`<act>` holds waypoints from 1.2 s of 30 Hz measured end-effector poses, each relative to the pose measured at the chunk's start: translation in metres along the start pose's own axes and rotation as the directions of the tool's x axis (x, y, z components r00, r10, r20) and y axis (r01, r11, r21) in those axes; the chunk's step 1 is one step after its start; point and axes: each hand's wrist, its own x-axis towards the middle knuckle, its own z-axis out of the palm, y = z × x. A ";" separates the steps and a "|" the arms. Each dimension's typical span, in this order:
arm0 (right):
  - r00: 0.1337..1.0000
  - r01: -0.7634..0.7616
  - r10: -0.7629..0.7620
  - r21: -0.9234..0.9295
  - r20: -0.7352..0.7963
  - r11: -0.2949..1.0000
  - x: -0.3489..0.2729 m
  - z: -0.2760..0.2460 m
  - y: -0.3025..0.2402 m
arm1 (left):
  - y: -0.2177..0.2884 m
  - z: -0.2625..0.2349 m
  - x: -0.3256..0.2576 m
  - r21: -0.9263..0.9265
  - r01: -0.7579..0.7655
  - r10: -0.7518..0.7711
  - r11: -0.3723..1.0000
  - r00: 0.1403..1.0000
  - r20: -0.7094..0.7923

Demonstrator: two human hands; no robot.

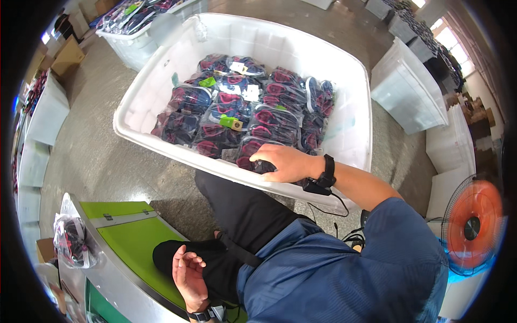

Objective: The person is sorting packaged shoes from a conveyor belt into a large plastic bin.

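Pressing packet (253,156), right hand (285,163) hides fingers; left hand (188,272) empty.

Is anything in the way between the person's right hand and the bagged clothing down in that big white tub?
Nothing visible does. The right hand reaches over the near rim of the large white plastic tub and already rests on a clear-bagged dark red-and-navy garment pack. The left hand hangs open and empty over the lap, by the green-topped table.

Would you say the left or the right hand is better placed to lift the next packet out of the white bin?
Probably the right hand: it already rests on a bagged packet inside the white bin. The left hand hangs empty, palm open, by the green table, away from the bin.
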 end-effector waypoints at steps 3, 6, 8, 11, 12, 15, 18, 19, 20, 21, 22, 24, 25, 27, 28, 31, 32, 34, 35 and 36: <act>0.994 0.108 -0.108 0.085 -0.011 0.990 0.033 0.017 -0.025 | 0.008 -0.013 -0.007 0.001 -0.039 0.039 0.999 0.999 -0.004; 0.951 0.284 -0.277 0.040 -0.136 0.958 0.054 0.048 -0.051 | 0.008 -0.021 -0.016 -0.018 -0.045 0.045 0.999 0.999 -0.005; 0.956 0.243 -0.242 -0.012 -0.165 0.970 0.055 0.062 -0.056 | 0.017 -0.016 -0.018 0.056 -0.003 0.006 0.998 0.998 -0.061; 0.970 0.092 -0.072 0.075 -0.233 0.993 0.045 0.076 -0.040 | 0.049 -0.019 -0.022 0.054 -0.095 0.093 0.994 0.995 0.033; 0.972 0.104 -0.089 0.057 -0.219 0.993 0.044 0.085 -0.032 | 0.060 -0.035 -0.037 0.030 -0.149 0.149 0.988 0.989 -0.012; 0.980 0.088 -0.090 -0.015 -0.177 0.996 0.048 0.093 -0.036 | 0.098 -0.074 -0.077 0.116 -0.299 0.316 0.947 0.932 -0.179; 0.985 0.073 -0.076 -0.026 -0.154 0.997 0.048 0.095 -0.036 | 0.129 -0.136 -0.107 0.445 -0.345 0.530 0.826 0.745 -0.405; 0.990 0.050 -0.052 -0.020 -0.133 0.999 0.050 0.096 -0.037 | 0.142 -0.154 -0.114 0.516 -0.340 0.587 0.787 0.672 -0.453; 0.989 0.051 -0.053 -0.022 -0.138 0.998 0.051 0.095 -0.038 | 0.148 -0.183 -0.118 0.580 -0.329 0.638 0.745 0.606 -0.475; 0.988 0.042 -0.045 -0.025 -0.148 0.999 0.051 0.095 -0.040 | 0.156 -0.209 -0.121 0.609 -0.292 0.647 0.738 0.564 -0.513; 0.986 0.063 -0.067 -0.034 -0.153 0.997 0.053 0.096 -0.042 | 0.163 -0.234 -0.127 0.600 -0.257 0.628 0.758 0.539 -0.562; 0.983 0.077 -0.084 -0.050 -0.164 0.996 0.055 0.097 -0.045 | 0.175 -0.279 -0.134 0.569 -0.180 0.584 0.803 0.436 -0.685; 0.981 0.099 -0.107 -0.056 -0.163 0.994 0.057 0.098 -0.047 | 0.177 -0.309 -0.139 0.571 -0.184 0.587 0.800 0.434 -0.683; 0.977 0.119 -0.130 -0.074 -0.171 0.990 0.060 0.099 -0.049 | 0.180 -0.365 -0.141 0.640 -0.071 0.630 0.765 0.291 -0.720; 0.973 0.125 -0.139 -0.087 -0.182 0.988 0.059 0.099 -0.048 | 0.185 -0.382 -0.138 0.639 -0.084 0.631 0.764 0.299 -0.716; 0.973 0.104 -0.125 -0.114 -0.195 0.988 0.056 0.100 -0.050 | 0.199 -0.433 -0.142 0.742 0.242 0.738 0.625 0.127 -0.663; 0.977 0.078 -0.099 -0.117 -0.187 0.990 0.056 0.101 -0.051 | 0.202 -0.457 -0.149 0.716 0.438 0.766 0.543 0.092 -0.637; 0.977 0.044 -0.076 -0.161 -0.200 0.986 0.053 0.105 -0.051 | 0.208 -0.490 -0.155 0.584 0.692 0.781 0.424 0.047 -0.622; 0.977 0.003 -0.045 -0.199 -0.208 0.980 0.051 0.106 -0.052 | 0.209 -0.497 -0.153 0.589 0.683 0.779 0.432 0.046 -0.625; 0.980 -0.028 -0.017 -0.217 -0.199 0.976 0.050 0.106 -0.054 | 0.210 -0.505 -0.152 0.523 0.735 0.756 0.431 0.022 -0.654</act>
